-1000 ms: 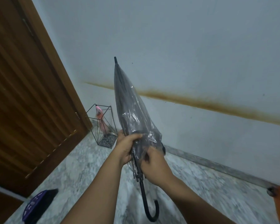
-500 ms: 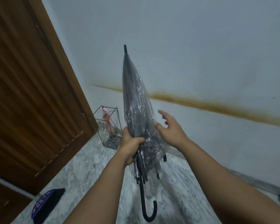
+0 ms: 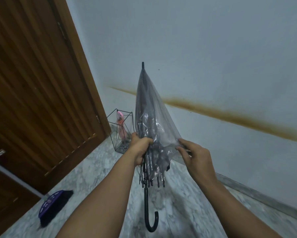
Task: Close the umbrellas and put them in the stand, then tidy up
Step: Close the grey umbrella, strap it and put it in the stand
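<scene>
Folded clear plastic umbrella [image 3: 150, 127] stood upright, tip up, hooked black handle down | left hand [image 3: 140, 148] grip wrapped around its ribs | right hand [image 3: 194, 156] pinched the canopy edge | black wire stand [image 3: 121, 131] behind.

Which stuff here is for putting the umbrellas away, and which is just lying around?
For the job:
clear umbrella, gripped by the left hand, its plastic pinched by the right hand
wire stand
pink umbrella in the stand

Just lying about:
purple brush on the floor
wooden door
</scene>
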